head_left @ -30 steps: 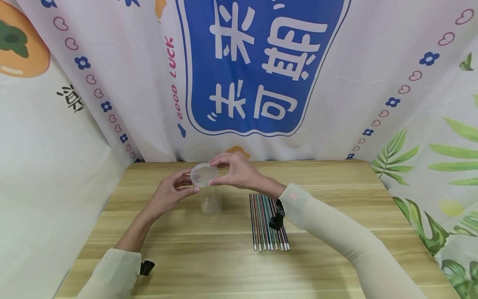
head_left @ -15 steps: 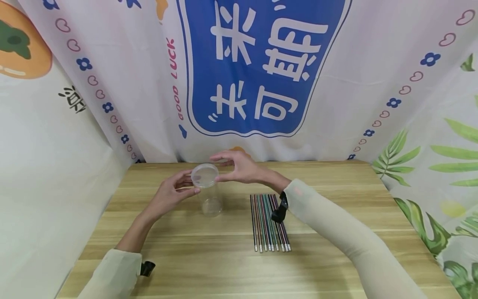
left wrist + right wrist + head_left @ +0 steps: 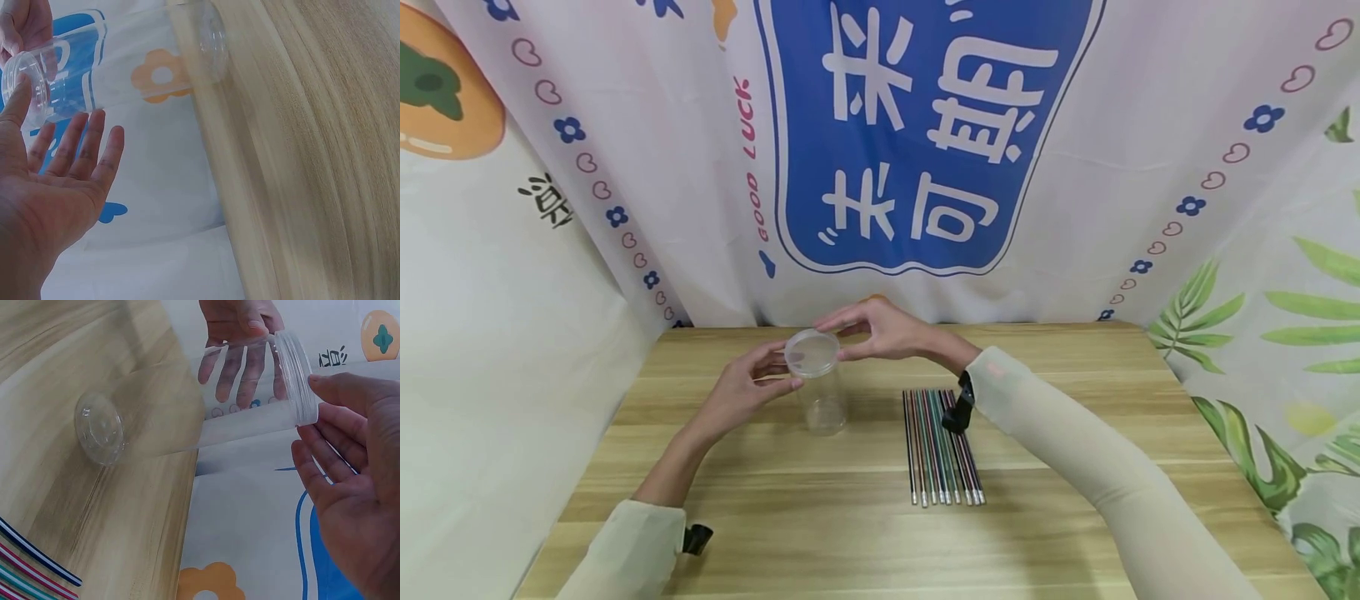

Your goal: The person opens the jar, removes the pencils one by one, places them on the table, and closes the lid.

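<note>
A clear plastic jar (image 3: 824, 404) stands upright on the table, left of its middle, and looks empty through its wall. On top sits a translucent round lid (image 3: 812, 352) with a ribbed rim (image 3: 298, 380). My left hand (image 3: 741, 389) holds the jar near its top from the left, thumb in front and the fingers spread along the far side. From the right, my right hand (image 3: 880, 331) grips the lid by its edge, with the thumb on the near side and the fingers on the far side.
A row of several pencils (image 3: 934, 454) in different colours lies on the wooden table (image 3: 790, 533) below the right wrist, silver ends toward me. A printed curtain (image 3: 700, 167) hangs behind the table's far edge.
The right hand's fingers lifted away from the lid half a second ago and are back on its far edge now. The left hand and the jar stay about where they were.
</note>
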The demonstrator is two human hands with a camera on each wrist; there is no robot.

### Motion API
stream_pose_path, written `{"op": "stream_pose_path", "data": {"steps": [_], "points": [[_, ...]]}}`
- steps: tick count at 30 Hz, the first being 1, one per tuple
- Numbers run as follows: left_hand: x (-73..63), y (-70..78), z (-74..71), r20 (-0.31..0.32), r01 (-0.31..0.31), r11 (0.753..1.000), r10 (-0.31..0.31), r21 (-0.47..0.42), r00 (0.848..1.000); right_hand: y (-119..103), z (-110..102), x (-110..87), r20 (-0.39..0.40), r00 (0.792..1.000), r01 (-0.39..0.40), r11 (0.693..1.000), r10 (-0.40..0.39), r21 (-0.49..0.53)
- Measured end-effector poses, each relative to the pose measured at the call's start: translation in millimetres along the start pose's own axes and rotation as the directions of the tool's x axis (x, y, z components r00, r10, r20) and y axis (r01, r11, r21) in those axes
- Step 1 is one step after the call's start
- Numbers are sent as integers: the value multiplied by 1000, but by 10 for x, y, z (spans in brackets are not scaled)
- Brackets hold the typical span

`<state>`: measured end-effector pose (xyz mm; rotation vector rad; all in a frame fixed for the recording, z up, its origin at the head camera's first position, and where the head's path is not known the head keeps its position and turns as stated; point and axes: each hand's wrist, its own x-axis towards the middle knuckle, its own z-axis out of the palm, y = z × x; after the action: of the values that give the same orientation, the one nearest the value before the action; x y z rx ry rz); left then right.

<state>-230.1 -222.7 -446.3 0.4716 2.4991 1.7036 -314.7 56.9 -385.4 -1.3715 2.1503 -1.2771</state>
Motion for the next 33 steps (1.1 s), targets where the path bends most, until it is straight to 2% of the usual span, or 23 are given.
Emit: {"op": "stream_pose_path", "data": {"steps": [7, 13, 23, 28, 33], "points": [[15, -7, 15, -9, -9, 1000, 9, -3, 1000, -4, 53, -19, -63, 998, 17, 999, -19, -35], [29, 1, 15, -9, -19, 1000, 19, -5, 1000, -57, 149, -68, -158, 987, -5, 989, -19, -150], [17, 18, 5, -18, 1, 1000, -1, 3, 1000, -146, 358, -88, -311, 950, -61, 954, -35, -295], [6, 18, -5, -16, -4, 1000, 4, 6, 1000, -145, 350, -93, -308, 951, -62, 953, -34, -297], [14, -5, -5, -6, -6, 1000, 6, -6, 1000, -103, 229, -101, -252, 968, -46, 965, -21, -259]]}}
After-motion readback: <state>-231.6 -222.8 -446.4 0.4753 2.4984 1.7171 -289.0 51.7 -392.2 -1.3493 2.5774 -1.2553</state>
